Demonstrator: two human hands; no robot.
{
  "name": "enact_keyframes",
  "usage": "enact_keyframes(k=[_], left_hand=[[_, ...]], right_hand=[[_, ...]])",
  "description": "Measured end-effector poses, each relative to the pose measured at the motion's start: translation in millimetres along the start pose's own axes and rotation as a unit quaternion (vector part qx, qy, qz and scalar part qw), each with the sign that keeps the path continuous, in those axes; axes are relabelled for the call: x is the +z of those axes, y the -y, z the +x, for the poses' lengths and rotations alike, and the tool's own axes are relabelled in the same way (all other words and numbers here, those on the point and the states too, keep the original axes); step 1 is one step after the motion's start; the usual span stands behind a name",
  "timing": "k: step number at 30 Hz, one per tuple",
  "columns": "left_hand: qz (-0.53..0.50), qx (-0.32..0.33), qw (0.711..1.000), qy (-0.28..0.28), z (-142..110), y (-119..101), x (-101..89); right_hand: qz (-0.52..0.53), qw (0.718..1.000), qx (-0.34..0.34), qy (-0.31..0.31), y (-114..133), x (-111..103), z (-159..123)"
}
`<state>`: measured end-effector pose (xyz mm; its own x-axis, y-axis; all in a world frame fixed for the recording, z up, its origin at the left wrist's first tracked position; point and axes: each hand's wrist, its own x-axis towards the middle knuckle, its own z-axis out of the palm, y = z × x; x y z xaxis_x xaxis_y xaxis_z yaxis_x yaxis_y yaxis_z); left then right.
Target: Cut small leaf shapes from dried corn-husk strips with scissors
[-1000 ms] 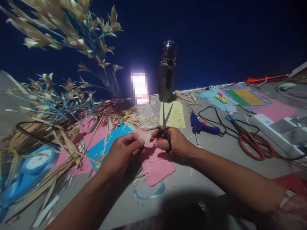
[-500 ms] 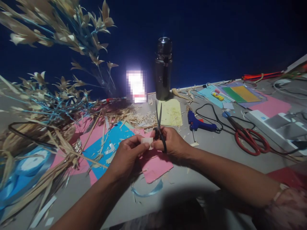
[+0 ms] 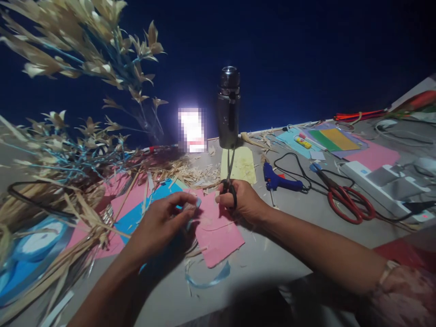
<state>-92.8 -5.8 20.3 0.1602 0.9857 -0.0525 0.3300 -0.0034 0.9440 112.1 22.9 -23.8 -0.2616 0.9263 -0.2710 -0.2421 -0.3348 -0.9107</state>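
Observation:
My right hand (image 3: 242, 199) is wrapped around the black handles of a pair of scissors (image 3: 230, 164), whose blades point away from me and look nearly closed. A small beige piece (image 3: 217, 193) shows at its thumb and fingertips. To the left, my left hand (image 3: 166, 220) has thumb and forefinger brought together; a pale speck shows at the tips, too small to name. The two hands are apart, over a pink sheet (image 3: 221, 240) strewn with thin scraps. Just beyond the right hand lies a yellow sheet (image 3: 247, 165).
A dark flask (image 3: 229, 113) stands behind the yellow sheet. On the right are a blue glue gun (image 3: 282, 178), red-handled scissors (image 3: 352, 200) and a power strip (image 3: 371, 181). Dried husk strips (image 3: 91, 218), blue ribbon (image 3: 41, 238) and husk-flower branches (image 3: 112, 63) fill the left.
My hands have moved apart: the left drew back leftward from the small beige piece that both were touching. The right still has the scissors, and their blades have come closer together.

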Motion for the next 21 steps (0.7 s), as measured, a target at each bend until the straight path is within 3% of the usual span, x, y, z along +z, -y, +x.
enact_keyframes(k=[2,4,9,16,21], left_hand=[[0.045,0.014,0.996,-0.078,0,2,6.3],[0.028,0.0,0.995,-0.097,-4,5,20.5],[-0.075,-0.055,0.994,-0.048,-9,15,46.3],[-0.117,-0.073,0.99,-0.011,-11,18,41.4],[-0.203,-0.072,0.976,0.009,-12,19,45.8]], right_hand=[[0.021,1.0,-0.01,0.002,1,2,-2],[0.037,0.999,-0.031,0.006,-2,5,-6],[0.026,0.997,-0.068,0.032,-12,7,-12],[-0.013,0.996,-0.037,0.082,-6,4,-15],[0.033,0.995,-0.04,0.085,-9,6,-16]])
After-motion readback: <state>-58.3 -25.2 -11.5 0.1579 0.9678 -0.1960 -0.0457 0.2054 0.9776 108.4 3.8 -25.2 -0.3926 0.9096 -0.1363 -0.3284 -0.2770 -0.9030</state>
